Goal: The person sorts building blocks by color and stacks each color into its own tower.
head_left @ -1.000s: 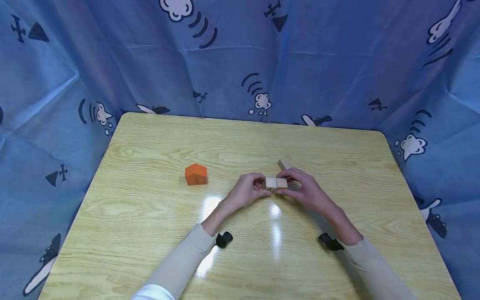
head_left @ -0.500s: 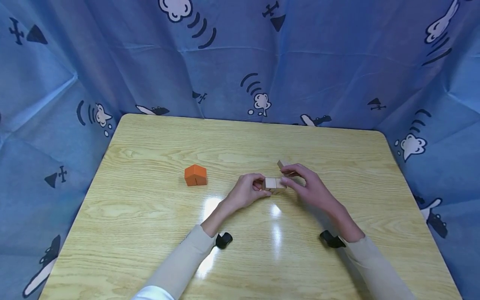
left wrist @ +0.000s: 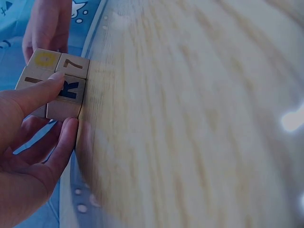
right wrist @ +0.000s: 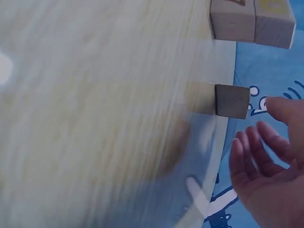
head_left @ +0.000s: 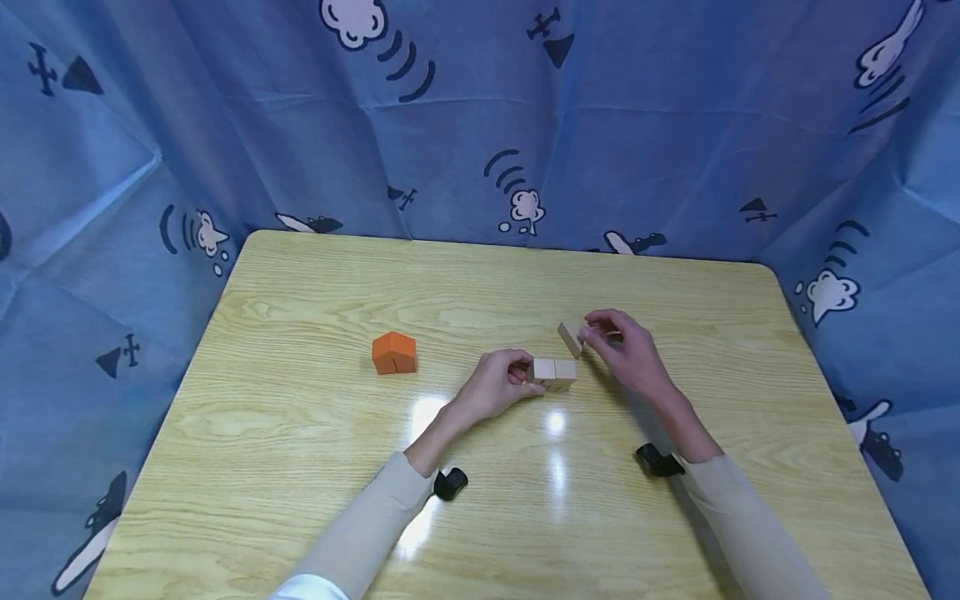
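Wooden letter blocks [head_left: 553,373] stand in a small two-layer stack at mid-table; the left wrist view shows faces marked R [left wrist: 71,89] and 7 [left wrist: 73,66]. My left hand [head_left: 491,385] pinches the stack's left end, thumb on the near face beside the R and fingertips at the end. Just behind the stack's right end stands a separate plain wooden block [head_left: 570,340], set at an angle; its end looks square [right wrist: 232,101] in the right wrist view. My right hand [head_left: 628,350] is beside that block, fingers loosely bent, with a gap between fingertips and block in the right wrist view.
An orange house-shaped block [head_left: 393,353] with a seam down its lower front stands left of my left hand. Blue patterned cloth [head_left: 465,125] hangs behind the wooden table [head_left: 300,467] and along both its sides. Black wrist cameras [head_left: 451,483] sit at my cuffs.
My right hand has let go of the stack's right end and moved back and right to the separate block. The left hand keeps its pinch on the stack.
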{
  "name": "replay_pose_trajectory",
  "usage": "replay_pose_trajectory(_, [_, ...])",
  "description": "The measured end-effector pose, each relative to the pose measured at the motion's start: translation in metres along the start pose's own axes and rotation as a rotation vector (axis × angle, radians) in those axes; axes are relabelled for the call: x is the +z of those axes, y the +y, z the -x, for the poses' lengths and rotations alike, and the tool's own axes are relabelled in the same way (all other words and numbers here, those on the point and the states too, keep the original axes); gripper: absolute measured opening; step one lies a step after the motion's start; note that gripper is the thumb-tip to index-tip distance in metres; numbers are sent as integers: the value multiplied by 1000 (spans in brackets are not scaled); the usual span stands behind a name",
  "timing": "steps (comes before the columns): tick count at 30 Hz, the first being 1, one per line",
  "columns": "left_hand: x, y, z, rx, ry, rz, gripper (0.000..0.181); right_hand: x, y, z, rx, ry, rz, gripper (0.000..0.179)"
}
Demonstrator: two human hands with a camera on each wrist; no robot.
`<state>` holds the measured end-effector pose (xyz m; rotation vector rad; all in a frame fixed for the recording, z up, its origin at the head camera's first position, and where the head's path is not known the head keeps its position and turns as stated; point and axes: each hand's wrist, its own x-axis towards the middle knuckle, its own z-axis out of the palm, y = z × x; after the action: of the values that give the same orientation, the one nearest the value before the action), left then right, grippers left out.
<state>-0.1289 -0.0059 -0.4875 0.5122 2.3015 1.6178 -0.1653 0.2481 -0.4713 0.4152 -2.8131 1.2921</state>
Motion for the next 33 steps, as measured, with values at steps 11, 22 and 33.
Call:
replay_pose_trajectory(11, [2, 0, 1, 12, -10, 11, 30, 6, 6, -2, 82, -113, 57, 40])
replay_pose_trajectory(22, [-1, -3, -1, 17, -9, -5, 30, 11, -2, -6, 75, -159, -18, 35])
replay_pose_trajectory(33, [-1, -3, -1, 11, -7, -14, 29, 2, -10, -1, 30, -129, -71, 28])
